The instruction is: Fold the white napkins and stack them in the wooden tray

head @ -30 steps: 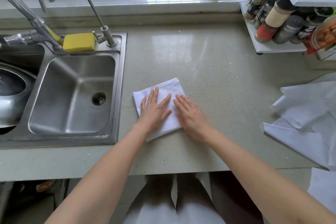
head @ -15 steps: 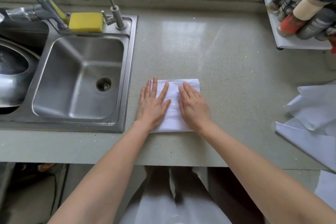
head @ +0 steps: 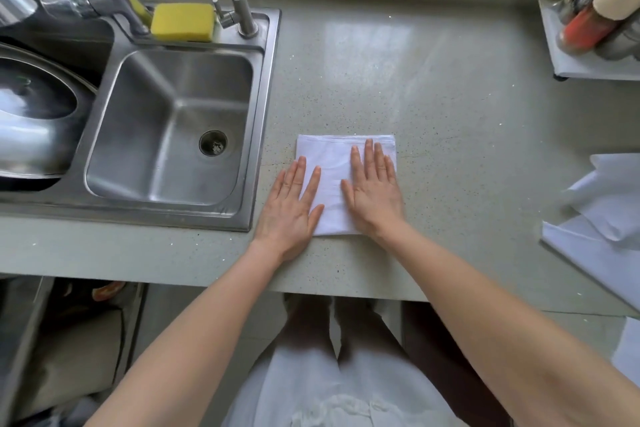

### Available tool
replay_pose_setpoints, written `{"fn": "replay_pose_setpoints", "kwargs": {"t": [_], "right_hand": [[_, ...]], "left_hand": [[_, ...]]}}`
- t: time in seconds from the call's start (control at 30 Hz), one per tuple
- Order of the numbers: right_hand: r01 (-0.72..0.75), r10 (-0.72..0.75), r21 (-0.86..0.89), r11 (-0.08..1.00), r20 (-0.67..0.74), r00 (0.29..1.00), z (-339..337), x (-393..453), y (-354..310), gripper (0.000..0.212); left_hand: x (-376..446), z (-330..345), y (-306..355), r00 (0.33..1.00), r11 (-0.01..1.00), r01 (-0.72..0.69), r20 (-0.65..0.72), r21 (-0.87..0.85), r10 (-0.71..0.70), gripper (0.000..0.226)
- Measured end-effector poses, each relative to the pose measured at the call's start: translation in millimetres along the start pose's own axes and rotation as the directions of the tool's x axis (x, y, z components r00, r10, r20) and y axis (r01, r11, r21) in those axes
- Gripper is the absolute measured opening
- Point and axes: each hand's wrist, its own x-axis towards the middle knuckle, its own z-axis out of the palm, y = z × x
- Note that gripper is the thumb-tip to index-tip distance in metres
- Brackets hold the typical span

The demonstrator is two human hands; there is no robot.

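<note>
Countertop (head: 398,87): left hand (head: 291,208), right hand (head: 375,191) flat on folded napkin (head: 332,163).

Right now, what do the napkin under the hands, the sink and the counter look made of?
Napkin: thin white cloth, probably; matte, stitched hem along the far edge. Sink: stainless steel, brushed, with soft reflections. Counter: pale speckled stone or composite, glossy where window light reflects.
</note>
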Motion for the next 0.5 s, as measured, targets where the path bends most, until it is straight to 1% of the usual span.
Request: {"fn": "replay_pose_setpoints", "kwargs": {"t": [0.07,0.13,0.23,0.3,0.33,0.4,0.5], "right_hand": [[0.022,-0.018,0.057,0.998,-0.057,0.998,12.0,-21.7,-25.7,0.068],[0.075,-0.069,0.071,0.995,-0.086,0.994,24.4,-42.2,-34.1,0.064],[0.094,-0.094,0.002,0.996,-0.064,0.993,26.7,-46.7,-7.7,0.062],[0.057,-0.059,-0.041,0.998,-0.039,0.998,22.3,-51.9,10.3,0.062],[0.041,-0.044,-0.062,0.997,-0.037,0.998,20.9,-54.0,18.0,0.062],[0.044,-0.044,-0.086,0.995,0.011,0.999,16.9,-57.2,31.3,0.064],[0.132,-0.117,-0.130,0.983,0.113,0.987,4.1,-59.0,54.8,0.072]], "left_hand": [[1.0,0.4,0.9,1.000,1.000,0.004,-0.012,-0.008,-0.004,0.065],[1.6,0.7,0.3,1.000,1.000,0.005,-0.003,0.005,-0.005,0.064],[1.9,0.6,-1.1,1.000,1.000,0.008,0.020,0.011,-0.009,0.065],[-0.3,0.2,-1.4,0.998,0.999,0.003,0.057,0.035,-0.005,0.067],[-0.3,-1.1,-2.2,0.998,0.998,-0.001,0.069,0.059,-0.003,0.070],[0.3,-8.9,-6.7,0.991,0.995,-0.043,0.131,0.095,0.030,0.081],[0.0,-25.1,-13.8,0.959,0.979,-0.145,0.266,0.143,0.103,0.102]]}}
